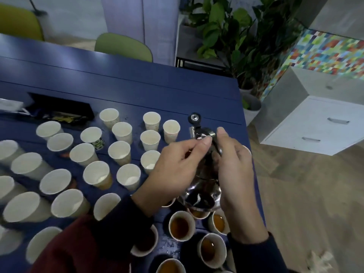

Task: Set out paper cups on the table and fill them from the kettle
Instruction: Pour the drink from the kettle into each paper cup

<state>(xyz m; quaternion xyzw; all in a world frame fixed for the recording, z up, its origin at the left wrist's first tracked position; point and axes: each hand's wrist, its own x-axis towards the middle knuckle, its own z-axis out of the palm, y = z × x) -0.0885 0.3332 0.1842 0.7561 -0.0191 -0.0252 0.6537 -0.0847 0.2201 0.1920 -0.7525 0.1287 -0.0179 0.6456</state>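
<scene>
A shiny metal kettle (pixel 201 196) stands near the right edge of the blue table (pixel 126 83), among several paper cups. My right hand (pixel 234 170) grips the kettle's handle from the right. My left hand (pixel 173 170) pinches the kettle's top with thumb and forefinger. The kettle's lid (pixel 195 119), with a black knob, stands tipped up behind my fingers. Several empty white paper cups (pixel 120 152) cover the table to the left. Several cups filled with brown tea (pixel 180 226) stand at the near edge, below the kettle.
A dark packet (pixel 61 110) lies at the back left of the table. Two green chairs (pixel 124 47) stand behind the table. Potted plants (pixel 232 36) and a white drawer cabinet (pixel 319 127) are to the right, past the table's edge.
</scene>
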